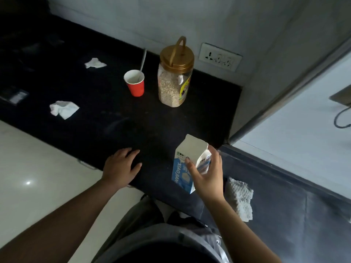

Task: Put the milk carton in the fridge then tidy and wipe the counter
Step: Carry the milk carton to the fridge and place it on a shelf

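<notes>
Gripping the blue-and-white cardboard milk carton (pixel 187 164) high, the right hand (pixel 208 177) risks tipping it; the left hand (pixel 119 168) rests open.

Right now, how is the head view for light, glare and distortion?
Head view: dim overall, the black stone counter swallows detail; a small glare spot on the white floor; wide-angle bending at the edges; the blue-and-white milk carton in the right hand reads clearly.

one head view looks steeply down, close over the black counter (pixel 117 118) edge.
</notes>
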`<state>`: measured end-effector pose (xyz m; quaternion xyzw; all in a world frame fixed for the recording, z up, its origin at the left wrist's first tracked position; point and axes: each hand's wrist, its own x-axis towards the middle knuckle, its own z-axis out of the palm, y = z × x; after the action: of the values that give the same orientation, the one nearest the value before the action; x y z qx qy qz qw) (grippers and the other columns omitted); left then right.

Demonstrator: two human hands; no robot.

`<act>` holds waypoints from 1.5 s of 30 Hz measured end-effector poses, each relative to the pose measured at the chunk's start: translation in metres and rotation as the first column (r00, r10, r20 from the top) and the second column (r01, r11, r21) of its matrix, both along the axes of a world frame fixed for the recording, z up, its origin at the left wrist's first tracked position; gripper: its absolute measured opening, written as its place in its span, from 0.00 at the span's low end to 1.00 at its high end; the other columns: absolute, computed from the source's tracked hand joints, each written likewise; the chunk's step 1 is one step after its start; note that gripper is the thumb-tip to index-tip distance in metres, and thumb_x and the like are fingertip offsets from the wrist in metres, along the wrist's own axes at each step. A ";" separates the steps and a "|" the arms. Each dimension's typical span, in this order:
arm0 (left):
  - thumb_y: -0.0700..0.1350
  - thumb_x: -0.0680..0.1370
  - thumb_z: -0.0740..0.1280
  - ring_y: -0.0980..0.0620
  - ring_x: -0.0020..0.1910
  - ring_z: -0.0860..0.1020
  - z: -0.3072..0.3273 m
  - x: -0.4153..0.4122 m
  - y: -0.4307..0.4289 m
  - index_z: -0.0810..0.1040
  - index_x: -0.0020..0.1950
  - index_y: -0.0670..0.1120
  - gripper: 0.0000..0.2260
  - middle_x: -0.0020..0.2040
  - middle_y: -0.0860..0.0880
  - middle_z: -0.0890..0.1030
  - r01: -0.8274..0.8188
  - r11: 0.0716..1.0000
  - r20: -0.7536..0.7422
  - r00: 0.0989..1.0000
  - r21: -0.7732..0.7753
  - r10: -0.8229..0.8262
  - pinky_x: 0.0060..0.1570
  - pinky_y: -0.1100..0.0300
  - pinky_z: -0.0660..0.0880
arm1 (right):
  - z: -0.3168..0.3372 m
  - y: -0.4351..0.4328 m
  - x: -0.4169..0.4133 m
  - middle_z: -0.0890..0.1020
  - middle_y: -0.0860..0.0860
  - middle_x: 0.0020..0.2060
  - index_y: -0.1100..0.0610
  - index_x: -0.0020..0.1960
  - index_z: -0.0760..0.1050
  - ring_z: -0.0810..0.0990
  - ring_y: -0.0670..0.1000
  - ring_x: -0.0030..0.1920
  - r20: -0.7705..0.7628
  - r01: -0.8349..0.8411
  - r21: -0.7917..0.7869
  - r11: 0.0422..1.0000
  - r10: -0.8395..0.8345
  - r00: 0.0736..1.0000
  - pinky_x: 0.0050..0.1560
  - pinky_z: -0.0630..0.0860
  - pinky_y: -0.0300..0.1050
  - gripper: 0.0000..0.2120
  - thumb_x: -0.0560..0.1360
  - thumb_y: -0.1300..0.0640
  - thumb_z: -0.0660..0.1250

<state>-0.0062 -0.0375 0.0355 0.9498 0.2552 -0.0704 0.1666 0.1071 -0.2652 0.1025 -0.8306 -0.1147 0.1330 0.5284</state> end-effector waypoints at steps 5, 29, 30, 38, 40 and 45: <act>0.55 0.77 0.61 0.49 0.57 0.76 0.028 -0.058 -0.040 0.72 0.64 0.51 0.17 0.60 0.49 0.77 -0.387 0.856 0.116 0.887 -0.343 0.448 0.56 0.52 0.73 | 0.002 0.023 -0.018 0.72 0.45 0.57 0.40 0.60 0.65 0.72 0.42 0.57 -0.041 -0.248 0.017 0.969 0.249 0.968 0.55 0.77 0.48 0.26 0.66 0.47 0.73; 0.54 0.78 0.60 0.67 0.49 0.75 0.067 -0.522 -0.058 0.76 0.53 0.58 0.07 0.49 0.65 0.78 -0.783 0.003 0.104 -0.079 -0.621 0.991 0.43 0.70 0.68 | 0.002 0.231 -0.388 0.71 0.35 0.55 0.33 0.58 0.64 0.71 0.39 0.58 0.089 -0.961 -0.007 0.275 0.958 0.274 0.55 0.75 0.45 0.27 0.62 0.38 0.69; 0.54 0.78 0.60 0.66 0.49 0.76 0.066 -0.540 -0.058 0.76 0.53 0.58 0.07 0.49 0.65 0.78 -0.788 -0.039 0.099 -0.126 -0.614 0.987 0.43 0.71 0.68 | 0.002 0.244 -0.408 0.71 0.35 0.55 0.33 0.58 0.64 0.72 0.39 0.58 0.097 -0.973 -0.012 0.229 0.969 0.226 0.55 0.75 0.46 0.26 0.63 0.39 0.69; 0.53 0.78 0.61 0.67 0.48 0.75 0.058 -0.633 -0.042 0.76 0.53 0.56 0.08 0.49 0.63 0.78 -0.765 -0.265 0.031 -0.348 -0.587 0.937 0.43 0.71 0.69 | -0.014 0.324 -0.524 0.72 0.37 0.56 0.35 0.59 0.65 0.74 0.43 0.57 0.021 -0.999 -0.046 -0.029 0.999 -0.030 0.51 0.79 0.51 0.27 0.63 0.38 0.70; 0.53 0.78 0.61 0.65 0.48 0.76 0.052 -0.653 -0.028 0.77 0.53 0.55 0.08 0.50 0.61 0.79 -0.745 -0.311 0.013 -0.394 -0.590 0.919 0.44 0.70 0.69 | -0.018 0.350 -0.552 0.73 0.41 0.55 0.36 0.59 0.65 0.74 0.42 0.56 0.021 -0.996 -0.052 -0.068 0.997 -0.069 0.51 0.78 0.45 0.27 0.63 0.38 0.72; 0.53 0.77 0.62 0.65 0.47 0.76 0.042 -0.709 0.044 0.77 0.52 0.55 0.07 0.49 0.61 0.79 -0.725 -0.362 0.026 -0.463 -0.586 0.886 0.42 0.71 0.69 | -0.028 0.429 -0.624 0.71 0.42 0.54 0.42 0.61 0.64 0.71 0.38 0.58 0.025 -0.986 -0.076 -0.149 0.988 -0.152 0.46 0.76 0.35 0.29 0.63 0.41 0.69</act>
<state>-0.7154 0.0066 0.0777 0.2583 0.8421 0.3185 0.3502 -0.5166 0.1641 0.0746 -0.4669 -0.7217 0.4581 0.2263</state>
